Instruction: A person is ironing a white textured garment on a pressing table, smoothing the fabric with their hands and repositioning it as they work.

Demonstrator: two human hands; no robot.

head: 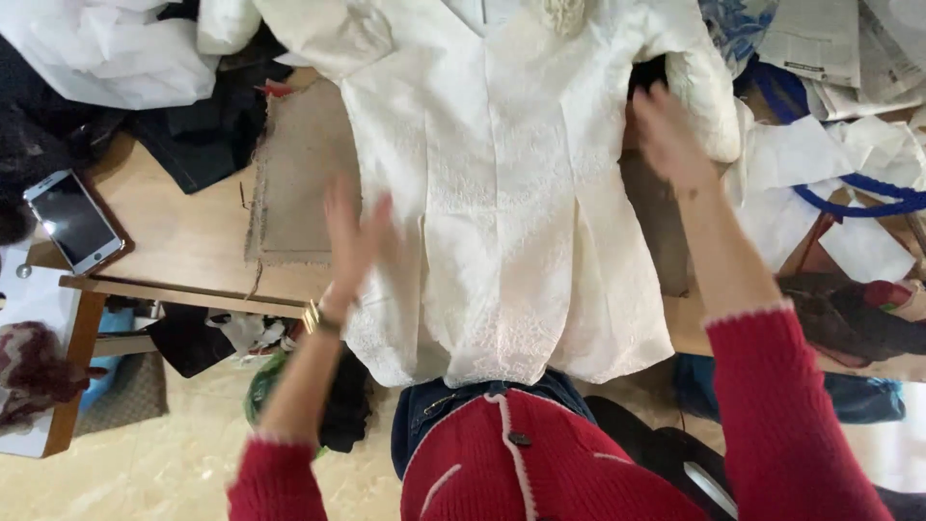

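A white embroidered dress [502, 193] lies spread flat on a wooden table [183, 232], its hem hanging over the near edge. My left hand [355, 236] is blurred and flat, fingers apart, over the dress's left side at the waist. My right hand [666, 135] rests open on the dress's right edge near a puffed sleeve [699, 92]. Neither hand grips anything. Both arms wear red knit sleeves.
A brown burlap cloth [294, 174] lies under the dress. A smartphone [72, 220] sits at the table's left. White fabric [106, 48] and dark clothes [203, 135] pile at the back left. Newspapers [820, 43] and a blue cord [858, 198] lie right.
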